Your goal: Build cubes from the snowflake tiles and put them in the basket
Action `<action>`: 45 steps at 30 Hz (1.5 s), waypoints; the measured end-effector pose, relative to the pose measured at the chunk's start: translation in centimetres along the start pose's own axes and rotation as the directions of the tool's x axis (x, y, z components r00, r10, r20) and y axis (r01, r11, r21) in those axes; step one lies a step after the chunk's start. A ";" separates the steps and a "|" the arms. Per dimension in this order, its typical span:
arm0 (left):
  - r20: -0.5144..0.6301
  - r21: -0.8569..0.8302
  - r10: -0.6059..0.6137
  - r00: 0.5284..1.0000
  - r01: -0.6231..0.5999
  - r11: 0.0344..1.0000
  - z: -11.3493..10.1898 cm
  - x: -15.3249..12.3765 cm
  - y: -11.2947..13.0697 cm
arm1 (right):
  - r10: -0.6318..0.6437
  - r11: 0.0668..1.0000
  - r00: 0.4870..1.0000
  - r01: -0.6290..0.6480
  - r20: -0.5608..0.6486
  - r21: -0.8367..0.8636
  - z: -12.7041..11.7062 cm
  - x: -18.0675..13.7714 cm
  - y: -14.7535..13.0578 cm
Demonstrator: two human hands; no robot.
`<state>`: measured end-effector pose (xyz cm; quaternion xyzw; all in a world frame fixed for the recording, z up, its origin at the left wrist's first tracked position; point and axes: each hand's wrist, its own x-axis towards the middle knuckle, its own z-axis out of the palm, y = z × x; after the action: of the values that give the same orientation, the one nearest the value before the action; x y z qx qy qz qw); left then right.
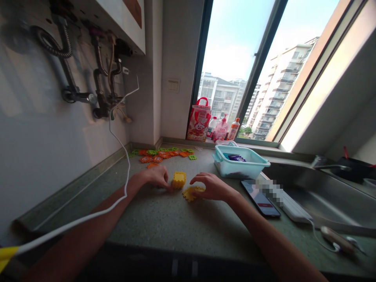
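A small stack of yellow interlocking toy tiles (179, 180) with notched edges stands on the counter between my hands. My left hand (156, 177) is just left of this stack, its fingers loosely bent down toward the counter, slightly blurred, with nothing visible in them. Over some flat yellow tiles (190, 194) to the right of the stack, my right hand (212, 186) has its fingers apart and curved. Its thumb reaches across these tiles; whether it presses on them I cannot tell. Farther back lie several orange tiles (157, 159) and green tiles (192, 157).
A light-blue plastic basket (235, 168) holds dark packets. Right of it lie a phone (260, 197), a white power strip (293, 207) and a metal sink (346, 199). A white cable (127, 172) hangs across my left forearm. Bottles (221, 129) and a red bag (199, 123) stand by the window.
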<state>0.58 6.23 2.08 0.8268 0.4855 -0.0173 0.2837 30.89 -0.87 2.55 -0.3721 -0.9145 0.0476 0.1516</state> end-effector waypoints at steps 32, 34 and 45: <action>-0.288 0.019 0.310 0.906 -0.319 0.948 0.8 0.0 1.6 | 0.162 0.984 0.901 -0.178 -0.403 -0.003 3.5 3.9 -2.1; -0.281 0.031 0.291 0.914 -0.295 0.955 0.8 -0.1 1.7 | 0.185 0.978 0.910 -0.206 -0.371 -0.017 3.0 3.8 -2.2; -0.281 0.164 0.256 0.925 -0.216 0.962 0.9 -0.7 2.4 | 0.217 0.976 0.963 -0.214 0.159 -0.036 -0.8 -1.3 2.0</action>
<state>2.35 4.43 2.63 0.8889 0.4176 0.1110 0.1522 33.32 -0.35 2.62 -0.4656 -0.8783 0.0855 0.0670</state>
